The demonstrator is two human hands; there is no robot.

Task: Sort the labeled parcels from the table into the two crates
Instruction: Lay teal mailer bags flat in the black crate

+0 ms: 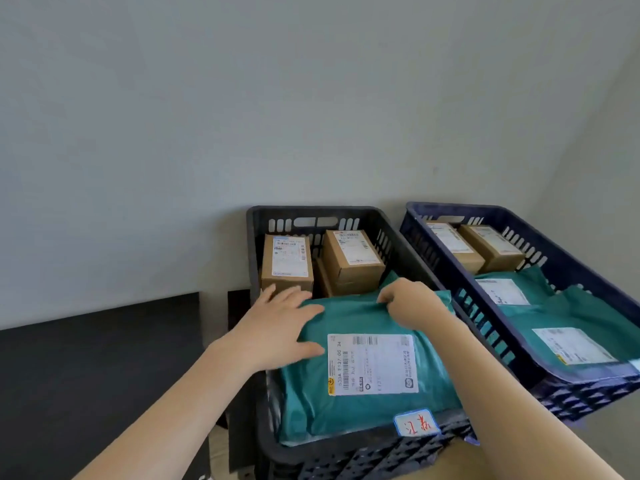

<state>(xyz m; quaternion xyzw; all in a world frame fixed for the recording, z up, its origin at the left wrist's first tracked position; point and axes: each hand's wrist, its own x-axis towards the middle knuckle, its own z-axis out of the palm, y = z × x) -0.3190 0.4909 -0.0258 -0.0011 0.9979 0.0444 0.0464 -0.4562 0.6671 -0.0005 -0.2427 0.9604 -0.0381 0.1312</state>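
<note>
Black crate (311, 211): holds one teal mailer (372, 365), flat, near side, before two cardboard boxes (287, 268). Teal mailer: we judge it soft, light, slick; we would take it by the edges. Left hand (277, 327): fingers straight, pressing its left side. Right hand (414, 303): fingers curled, pinching its far edge.

The scene is lit softly and evenly; only faint shadows are seen. The blue crate (588, 393) is bowed by wide-angle distortion, and the left hand (277, 327) is slightly blurred
</note>
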